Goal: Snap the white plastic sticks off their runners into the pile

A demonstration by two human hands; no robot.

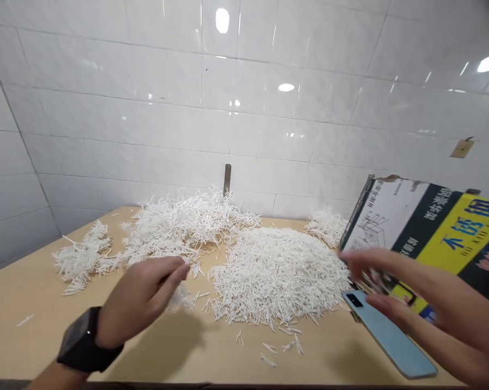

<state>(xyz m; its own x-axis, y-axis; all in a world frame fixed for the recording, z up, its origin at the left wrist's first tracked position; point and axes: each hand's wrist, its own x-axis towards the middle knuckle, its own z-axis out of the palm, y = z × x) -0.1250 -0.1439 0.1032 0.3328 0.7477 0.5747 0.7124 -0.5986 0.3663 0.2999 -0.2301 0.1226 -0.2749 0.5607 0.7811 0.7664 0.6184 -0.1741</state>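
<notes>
My left hand (pixel 144 295) wears a black watch (pixel 85 338) and hovers above the near left of the table, its thumb and fingers pressed together. A blurred whitish clump (pixel 181 298) shows just below the fingertips; whether they hold it I cannot tell. My right hand (pixel 426 309) is over a light blue phone (pixel 398 336), thumb and fingers apart with nothing between them. Between my hands lies a broad heap of small thin white forked pieces (pixel 280 273). Behind it on the left is a looser, tangled pile of longer white branched strands (pixel 183 222).
A printed cardboard box (pixel 435 227) stands tilted at the right. A smaller white clump (pixel 82 254) lies far left, another white pile (pixel 327 227) beside the box. A metal ruler (pixel 227 180) leans against the tiled wall (pixel 167 119). Loose pieces (pixel 268 360) lie near the table's front edge.
</notes>
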